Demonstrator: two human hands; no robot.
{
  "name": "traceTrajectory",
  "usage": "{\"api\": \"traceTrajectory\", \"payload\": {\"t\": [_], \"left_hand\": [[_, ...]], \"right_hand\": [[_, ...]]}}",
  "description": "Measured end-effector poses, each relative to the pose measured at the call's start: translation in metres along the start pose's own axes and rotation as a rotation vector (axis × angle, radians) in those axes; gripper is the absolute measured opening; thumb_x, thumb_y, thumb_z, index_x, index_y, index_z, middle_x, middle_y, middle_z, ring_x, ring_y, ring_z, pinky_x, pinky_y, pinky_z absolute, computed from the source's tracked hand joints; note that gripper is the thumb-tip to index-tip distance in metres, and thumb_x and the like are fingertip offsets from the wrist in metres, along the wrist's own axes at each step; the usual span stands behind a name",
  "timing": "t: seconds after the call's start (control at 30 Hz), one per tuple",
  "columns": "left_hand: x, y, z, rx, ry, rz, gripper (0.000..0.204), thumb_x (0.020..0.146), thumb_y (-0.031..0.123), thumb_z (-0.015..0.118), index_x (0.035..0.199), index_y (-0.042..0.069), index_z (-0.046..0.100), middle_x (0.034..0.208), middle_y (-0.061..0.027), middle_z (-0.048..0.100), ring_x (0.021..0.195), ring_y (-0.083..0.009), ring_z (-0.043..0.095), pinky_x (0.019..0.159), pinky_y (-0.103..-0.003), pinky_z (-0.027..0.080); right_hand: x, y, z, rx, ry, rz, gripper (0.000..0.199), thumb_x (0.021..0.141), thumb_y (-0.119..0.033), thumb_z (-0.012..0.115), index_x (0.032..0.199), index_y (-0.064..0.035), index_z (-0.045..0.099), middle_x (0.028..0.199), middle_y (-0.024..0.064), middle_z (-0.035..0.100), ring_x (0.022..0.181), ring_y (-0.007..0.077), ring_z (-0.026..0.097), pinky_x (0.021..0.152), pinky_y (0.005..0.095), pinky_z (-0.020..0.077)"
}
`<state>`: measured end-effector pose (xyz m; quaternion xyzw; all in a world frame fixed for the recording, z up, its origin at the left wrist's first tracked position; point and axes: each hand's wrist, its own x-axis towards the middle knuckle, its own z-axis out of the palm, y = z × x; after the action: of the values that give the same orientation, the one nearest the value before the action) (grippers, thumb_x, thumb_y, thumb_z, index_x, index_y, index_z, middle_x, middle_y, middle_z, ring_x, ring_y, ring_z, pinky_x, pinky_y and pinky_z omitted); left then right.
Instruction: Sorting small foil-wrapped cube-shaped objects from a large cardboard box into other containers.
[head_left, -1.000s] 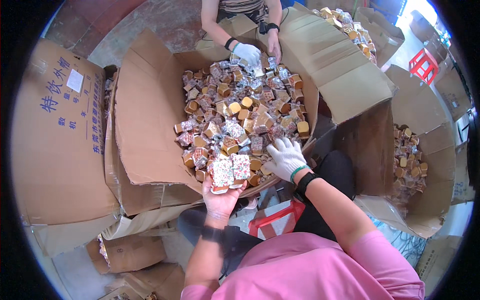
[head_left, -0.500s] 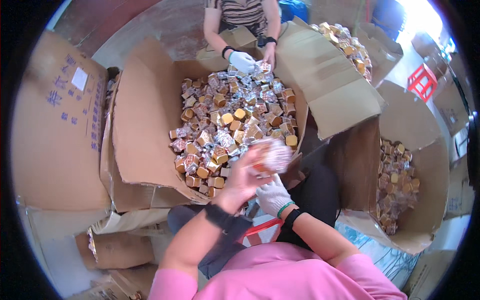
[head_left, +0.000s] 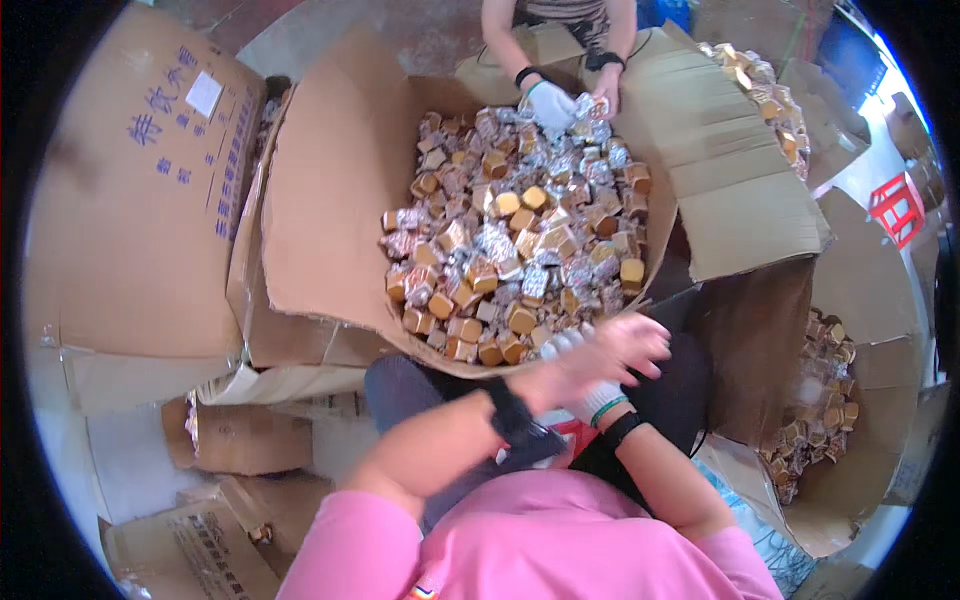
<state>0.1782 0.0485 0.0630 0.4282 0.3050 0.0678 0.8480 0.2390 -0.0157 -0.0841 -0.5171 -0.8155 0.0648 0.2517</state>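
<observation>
My bare left hand reaches across in front of my right hand, its fingers apart and nothing seen in it. Under it is my right hand, in a white knit glove with a green band at the wrist. The left hand and wrist cover most of its fingers, so what it holds, if anything, is hidden. Both hands are at the near edge of a large open cardboard box. Inside the box lies a heap of small gold block-shaped pieces, many with crumpled silver foil.
Across the box, another person's gloved hand and bare hand handle a foil-covered piece. A second box with similar pieces stands at the right. A red stool is behind it. A tall carton stands at the left.
The foil-covered bundle in my left hand is no longer seen there. That hand has swung right, across my right hand, and its fingers have spread. The whole scene has shifted rightward.
</observation>
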Motion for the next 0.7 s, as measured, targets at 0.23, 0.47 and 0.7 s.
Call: {"api": "traceTrajectory", "payload": {"t": [0.23, 0.47, 0.7], "left_hand": [[-0.153, -0.011, -0.146, -0.206, 0.505, 0.130, 0.034, 0.095, 0.026, 0.050, 0.122, 0.005, 0.052, 0.114, -0.0118, 0.062, 0.097, -0.0247, 0.064, 0.079, -0.038, 0.054], [-0.262, 0.039, -0.168, -0.102, 0.690, 0.232, 0.040, 0.094, 0.030, 0.050, 0.123, 0.002, 0.052, 0.114, -0.0140, 0.061, 0.100, -0.0256, 0.062, 0.083, -0.037, 0.052], [-0.357, 0.165, -0.152, 0.284, 0.740, 0.311, 0.048, 0.097, 0.031, 0.045, 0.133, 0.000, 0.043, 0.125, -0.0148, 0.055, 0.105, -0.0257, 0.060, 0.088, -0.035, 0.053]], "right_hand": [[0.024, -0.017, -0.033, 0.014, -0.107, 0.062, 0.038, 0.072, -0.015, 0.064, 0.109, -0.0056, 0.059, 0.116, 0.0113, 0.058, 0.118, 0.0288, 0.048, 0.110, 0.0484, 0.0261], [0.026, -0.018, -0.027, -0.016, -0.119, 0.040, 0.040, 0.072, -0.013, 0.065, 0.111, -0.0043, 0.060, 0.114, 0.0117, 0.058, 0.117, 0.0294, 0.048, 0.110, 0.0497, 0.0270], [0.024, -0.016, -0.026, -0.010, -0.110, 0.048, 0.041, 0.073, -0.014, 0.064, 0.113, -0.0047, 0.058, 0.116, 0.0120, 0.057, 0.117, 0.0306, 0.047, 0.110, 0.0501, 0.0258]]}}
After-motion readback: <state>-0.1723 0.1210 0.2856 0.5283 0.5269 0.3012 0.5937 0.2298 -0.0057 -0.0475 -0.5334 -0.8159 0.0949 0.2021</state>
